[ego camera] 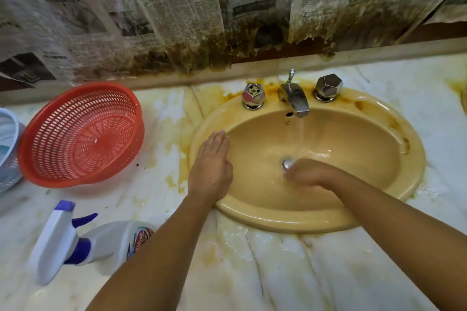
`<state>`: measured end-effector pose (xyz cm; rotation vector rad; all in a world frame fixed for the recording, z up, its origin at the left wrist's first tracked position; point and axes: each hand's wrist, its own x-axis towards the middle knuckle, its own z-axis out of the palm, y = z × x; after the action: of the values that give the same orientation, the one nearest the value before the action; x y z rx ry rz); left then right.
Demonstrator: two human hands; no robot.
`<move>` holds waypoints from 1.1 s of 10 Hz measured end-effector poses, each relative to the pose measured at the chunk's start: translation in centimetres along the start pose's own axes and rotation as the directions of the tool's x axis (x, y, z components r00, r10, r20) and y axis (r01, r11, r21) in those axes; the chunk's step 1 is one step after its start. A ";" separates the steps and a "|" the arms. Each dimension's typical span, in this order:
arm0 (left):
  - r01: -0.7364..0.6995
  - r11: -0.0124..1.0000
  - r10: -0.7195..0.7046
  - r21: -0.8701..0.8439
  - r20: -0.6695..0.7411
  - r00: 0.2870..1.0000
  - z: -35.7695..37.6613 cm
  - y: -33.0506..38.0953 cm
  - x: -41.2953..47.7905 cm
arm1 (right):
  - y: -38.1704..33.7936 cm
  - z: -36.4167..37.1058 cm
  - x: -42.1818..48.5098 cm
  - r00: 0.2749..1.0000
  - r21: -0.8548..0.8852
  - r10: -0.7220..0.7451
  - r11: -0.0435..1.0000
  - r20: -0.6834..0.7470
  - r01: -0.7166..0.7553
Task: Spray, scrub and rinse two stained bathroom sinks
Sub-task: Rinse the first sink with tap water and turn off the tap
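Newsprint [177,7] covers the wall behind the counter, its lower edge torn and soaked dark brown. White marble countertop [252,272] with grey veins runs below it, wet near the front and marked with yellow-brown stains round the basin. Set into it is the sink [278,219], an oval tan bowl whose back and right rim carry rusty streaks; it lies in the right half of the view, and water pools in its bottom. Left of it, well apart, a red perforated basket [80,134] is tipped on its edge with its opening facing the camera. Just in front of the basket a white spray bottle [75,242] with a purple trigger and nozzle lies on its side on the counter, partly hidden by the left forearm. A pale tub [7,149] is cut off at the left edge, touching the basket. The left hand [211,169] lies flat, palm down, on the sink's left rim, fingers straight and together, gripping nothing. The right hand [310,174] is down in the bowl, blurred; whether it holds anything cannot be told. A chrome faucet [294,98] at the back rim runs a thin stream of water [300,134] into the bowl. Faceted metal knobs sit either side, the left knob [252,96] and the right knob [328,87]. The metal drain [288,163] shows just beside the right hand's fingertips.
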<state>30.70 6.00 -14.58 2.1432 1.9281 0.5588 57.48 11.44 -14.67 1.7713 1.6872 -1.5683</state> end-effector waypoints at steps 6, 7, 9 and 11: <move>0.028 1.000 -0.028 -0.006 0.024 0.999 -0.1 -0.3 0.6 | -6.9 -0.8 -1.7 0.966 0.949 -0.071 -0.221 -0.247 0.226; 0.026 1.000 -0.025 -0.016 0.035 0.999 -0.3 -0.4 0.7 | -7.2 3.8 -4.4 0.939 0.898 -0.337 0.391 -0.064 0.202; -0.003 1.000 0.002 0.029 0.034 0.999 0.2 -0.8 0.7 | 0.2 0.9 -7.4 0.947 -0.387 0.165 0.921 0.274 -0.049; -0.041 0.992 0.034 0.115 0.065 0.997 0.1 -0.1 0.6 | 0.0 2.7 -6.1 0.912 -0.172 0.060 0.985 0.405 0.012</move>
<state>30.69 6.59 -14.63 2.2432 1.9352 0.3886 57.51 5.94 -10.94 1.2637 1.5328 -1.5921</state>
